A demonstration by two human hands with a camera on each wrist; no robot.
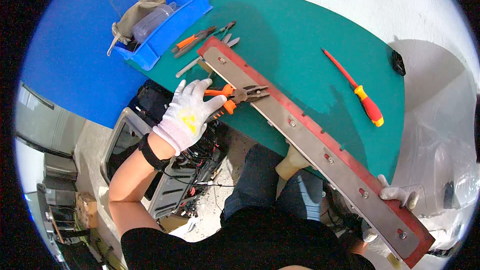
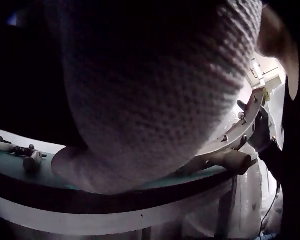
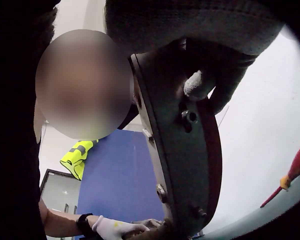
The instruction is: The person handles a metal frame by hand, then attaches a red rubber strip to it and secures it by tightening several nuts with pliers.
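A long metal strip with a red edging and a row of bolts lies slantwise across the green table's front edge. My gloved left hand holds a pair of orange-handled pliers by the handles, with the plier jaws over a bolt near the strip's upper part. In the left wrist view the glove fills most of the picture and hides the pliers. At the strip's lower right end, my gloved right hand grips its edge, fingers over the red side. The right wrist view shows a fingertip close to a bolt.
On the green table lie a red-and-yellow screwdriver, more pliers and a black lump. A blue bin stands at the far left. Beneath the strip sits a pale tapered piece. Cables fill a case below.
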